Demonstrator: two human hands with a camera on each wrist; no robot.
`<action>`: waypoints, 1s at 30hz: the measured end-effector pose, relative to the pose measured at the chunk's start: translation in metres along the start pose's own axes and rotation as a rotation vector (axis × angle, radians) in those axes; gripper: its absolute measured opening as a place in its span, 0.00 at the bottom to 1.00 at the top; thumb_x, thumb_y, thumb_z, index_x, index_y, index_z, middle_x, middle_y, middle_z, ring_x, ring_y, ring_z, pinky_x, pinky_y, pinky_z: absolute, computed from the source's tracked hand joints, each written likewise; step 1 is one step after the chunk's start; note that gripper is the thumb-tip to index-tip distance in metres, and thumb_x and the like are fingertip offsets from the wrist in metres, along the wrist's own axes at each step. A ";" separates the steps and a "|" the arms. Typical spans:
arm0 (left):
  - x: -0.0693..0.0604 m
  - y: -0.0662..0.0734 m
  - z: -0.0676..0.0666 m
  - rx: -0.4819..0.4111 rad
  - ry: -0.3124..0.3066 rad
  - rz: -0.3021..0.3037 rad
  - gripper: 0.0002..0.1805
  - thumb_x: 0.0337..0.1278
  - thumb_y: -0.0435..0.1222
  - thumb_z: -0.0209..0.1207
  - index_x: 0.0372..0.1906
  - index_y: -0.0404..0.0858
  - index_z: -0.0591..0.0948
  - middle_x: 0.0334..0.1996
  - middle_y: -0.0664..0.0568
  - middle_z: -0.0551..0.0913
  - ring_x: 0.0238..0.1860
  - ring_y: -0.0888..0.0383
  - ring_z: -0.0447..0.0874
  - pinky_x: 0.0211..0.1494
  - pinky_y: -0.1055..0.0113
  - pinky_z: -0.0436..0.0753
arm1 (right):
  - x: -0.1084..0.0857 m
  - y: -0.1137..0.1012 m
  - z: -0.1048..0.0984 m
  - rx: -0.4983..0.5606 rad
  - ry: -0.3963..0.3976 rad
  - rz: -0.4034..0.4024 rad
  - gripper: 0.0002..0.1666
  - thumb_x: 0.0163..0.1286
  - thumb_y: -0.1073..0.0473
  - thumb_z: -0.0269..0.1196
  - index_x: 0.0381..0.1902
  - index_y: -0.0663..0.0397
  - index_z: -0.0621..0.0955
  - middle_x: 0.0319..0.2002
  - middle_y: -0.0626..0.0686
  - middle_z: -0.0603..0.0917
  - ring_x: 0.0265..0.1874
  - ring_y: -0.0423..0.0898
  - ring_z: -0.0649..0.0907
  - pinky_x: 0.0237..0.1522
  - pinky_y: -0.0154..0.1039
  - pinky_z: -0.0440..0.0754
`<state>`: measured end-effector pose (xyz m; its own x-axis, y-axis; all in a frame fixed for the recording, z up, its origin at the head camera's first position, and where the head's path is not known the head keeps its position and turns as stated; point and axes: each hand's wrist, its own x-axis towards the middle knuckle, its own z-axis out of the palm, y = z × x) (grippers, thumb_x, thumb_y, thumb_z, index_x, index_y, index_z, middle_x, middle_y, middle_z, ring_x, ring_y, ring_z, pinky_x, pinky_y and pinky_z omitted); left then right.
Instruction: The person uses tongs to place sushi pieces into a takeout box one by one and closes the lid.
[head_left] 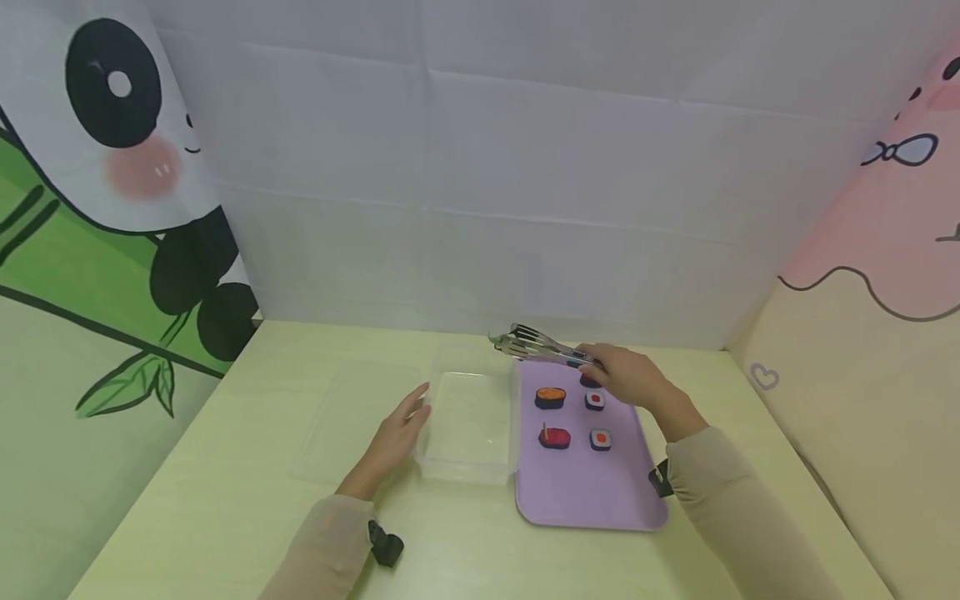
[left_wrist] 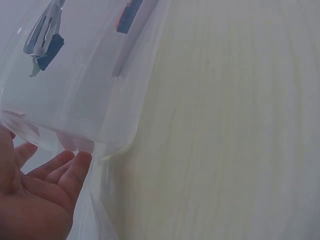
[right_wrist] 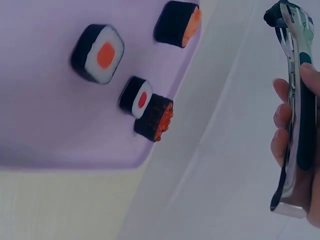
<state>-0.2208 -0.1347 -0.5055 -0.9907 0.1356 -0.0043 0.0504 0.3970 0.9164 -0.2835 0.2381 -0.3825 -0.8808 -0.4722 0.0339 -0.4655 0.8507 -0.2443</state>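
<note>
My right hand (head_left: pixel 626 379) holds metal tongs (head_left: pixel 542 345) above the far left part of a lilac tray (head_left: pixel 588 507). In the right wrist view, a dark sushi piece (right_wrist: pixel 274 16) with a bit of green beside it sits between the tong tips. A clear plastic box (head_left: pixel 467 475) stands left of the tray. My left hand (head_left: pixel 393 442) touches the box's left side with fairly straight fingers. Several toy sushi pieces lie on the tray: an orange-topped one (head_left: pixel 551 398), a red-topped one (head_left: pixel 555 439), and rolls such as this orange-centred one (head_left: pixel 600 440).
A clear flat lid (head_left: pixel 322 429) lies on the pale table (head_left: pixel 225 517) to the left of the box. A white sheet (head_left: pixel 480 208) hangs behind, with printed cartoon panels at both sides. One dark sushi piece (head_left: pixel 590 382) is partly covered by my right hand.
</note>
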 end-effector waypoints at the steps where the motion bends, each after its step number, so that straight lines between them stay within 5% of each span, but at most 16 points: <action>1: 0.000 0.000 0.000 -0.002 0.001 0.005 0.30 0.77 0.49 0.41 0.77 0.46 0.55 0.69 0.33 0.62 0.65 0.30 0.64 0.59 0.32 0.66 | 0.003 -0.005 0.001 -0.004 -0.005 -0.010 0.24 0.75 0.53 0.57 0.64 0.57 0.74 0.41 0.52 0.81 0.33 0.47 0.77 0.33 0.48 0.75; 14: 0.001 0.004 0.005 0.009 0.037 -0.039 0.28 0.77 0.46 0.43 0.76 0.47 0.57 0.69 0.34 0.64 0.65 0.32 0.64 0.62 0.34 0.65 | 0.034 -0.045 0.032 -0.087 -0.081 -0.102 0.27 0.75 0.51 0.57 0.68 0.53 0.72 0.56 0.54 0.80 0.42 0.48 0.81 0.40 0.49 0.80; 23: 0.003 0.004 0.005 0.022 0.045 -0.052 0.28 0.77 0.46 0.43 0.76 0.47 0.58 0.68 0.34 0.64 0.64 0.32 0.65 0.62 0.35 0.66 | 0.051 -0.063 0.044 -0.278 -0.110 -0.134 0.16 0.73 0.51 0.59 0.56 0.48 0.78 0.50 0.47 0.82 0.40 0.46 0.82 0.37 0.49 0.82; 30: 0.001 0.008 0.004 0.013 0.049 -0.042 0.28 0.77 0.45 0.43 0.76 0.46 0.58 0.68 0.34 0.64 0.65 0.32 0.65 0.62 0.36 0.66 | 0.055 -0.072 0.048 -0.328 -0.165 -0.123 0.12 0.73 0.51 0.60 0.51 0.47 0.79 0.31 0.43 0.76 0.28 0.41 0.76 0.28 0.43 0.79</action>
<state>-0.2208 -0.1279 -0.5003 -0.9970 0.0741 -0.0226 0.0101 0.4129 0.9107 -0.2939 0.1402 -0.4101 -0.8033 -0.5836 -0.1192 -0.5934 0.8013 0.0762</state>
